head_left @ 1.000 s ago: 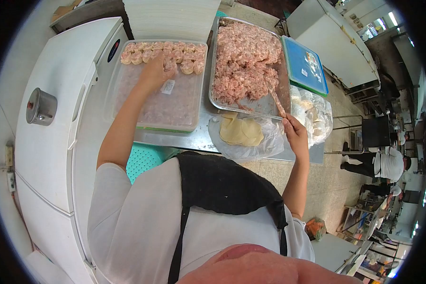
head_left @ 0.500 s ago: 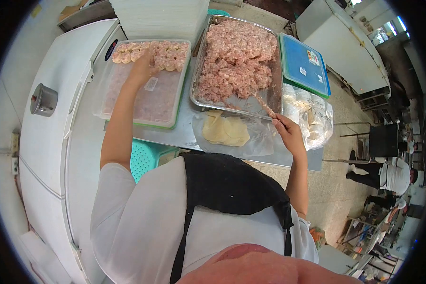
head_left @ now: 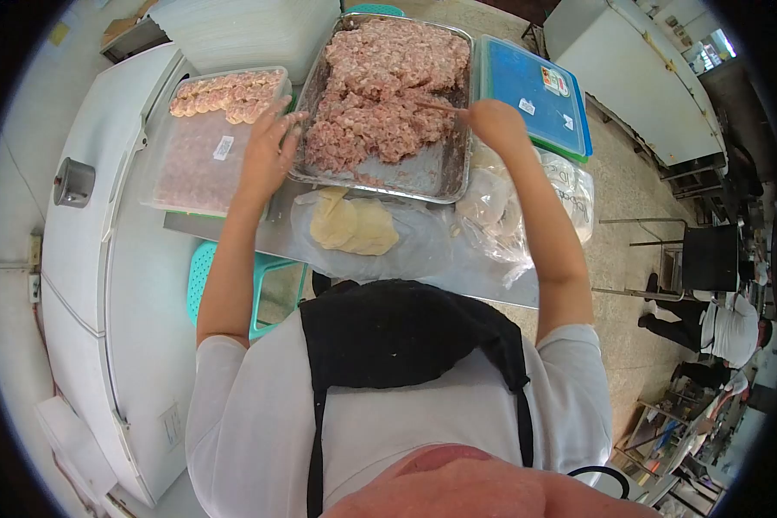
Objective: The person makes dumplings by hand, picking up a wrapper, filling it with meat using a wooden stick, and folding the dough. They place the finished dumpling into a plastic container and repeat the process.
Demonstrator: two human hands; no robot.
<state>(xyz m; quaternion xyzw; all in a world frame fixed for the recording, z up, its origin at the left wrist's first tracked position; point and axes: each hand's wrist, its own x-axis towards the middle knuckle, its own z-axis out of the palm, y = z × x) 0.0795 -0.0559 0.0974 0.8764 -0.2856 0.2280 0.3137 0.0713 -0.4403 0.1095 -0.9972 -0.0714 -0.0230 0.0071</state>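
A metal tray (head_left: 447,186) holds a large mass of ground meat (head_left: 388,86). Over the tray's right edge, my right hand (head_left: 495,123) is closed round a thin stick (head_left: 440,107), whose far end touches the meat. My left hand (head_left: 272,155) is empty with fingers apart, between the tray and a plastic container (head_left: 200,160). Rows of filled dumplings (head_left: 224,93) lie at the container's far end, and a small white label (head_left: 224,148) is on it. Pale round wrappers (head_left: 351,224) rest on a plastic bag near the table's front edge.
Blue-lidded containers (head_left: 535,95) stand right of the tray, with a filled plastic bag (head_left: 492,207) nearer me. A white refrigerator (head_left: 86,259) with a metal pot (head_left: 74,183) is at left. Turquoise stools (head_left: 272,285) are under the table. Another person (head_left: 729,330) stands far right.
My left hand has left the dumplings and moved toward the tray, its fingers spreading. My right hand has moved forward over the tray's right edge with the stick. The view has shifted.
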